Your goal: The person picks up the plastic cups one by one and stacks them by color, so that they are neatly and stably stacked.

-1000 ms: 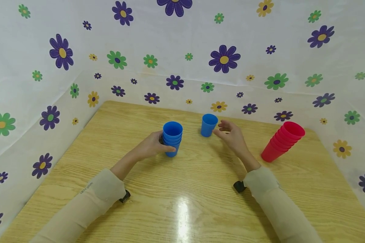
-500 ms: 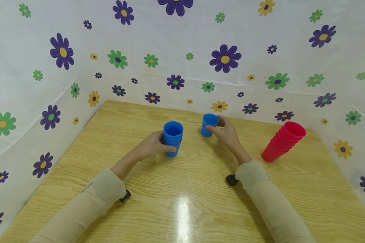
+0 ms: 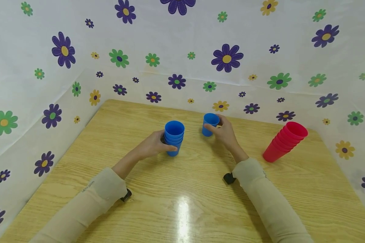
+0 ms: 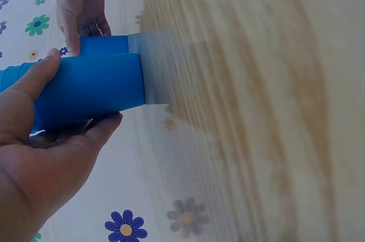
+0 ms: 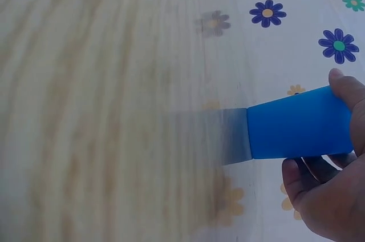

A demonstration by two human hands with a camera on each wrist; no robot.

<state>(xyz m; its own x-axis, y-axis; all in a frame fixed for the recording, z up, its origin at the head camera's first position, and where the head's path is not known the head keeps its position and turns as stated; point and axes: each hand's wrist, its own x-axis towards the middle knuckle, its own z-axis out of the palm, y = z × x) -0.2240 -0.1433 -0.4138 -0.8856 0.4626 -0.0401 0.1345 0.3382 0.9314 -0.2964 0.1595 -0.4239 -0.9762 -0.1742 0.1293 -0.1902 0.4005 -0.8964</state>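
My left hand [image 3: 154,145] grips a stack of several nested blue cups [image 3: 174,138], thumb across the near side and fingers behind. In the left wrist view the stack [image 4: 94,91] stands with its base on the table. Farther back and to the right, my right hand [image 3: 226,132] holds a single blue cup [image 3: 208,129] between thumb and fingers. The right wrist view shows this cup [image 5: 302,125] upright on the tabletop, the thumb on one side and curled fingers on the other.
A leaning-looking stack of several red cups [image 3: 283,143] stands at the right of the wooden table [image 3: 158,202]. White cloth with printed flowers [image 3: 140,40] hangs behind the table and along its sides.
My right hand has moved left and closed around the single blue cup, which it only neared before. The left hand keeps its grip on the blue stack; neither cup group has visibly moved.
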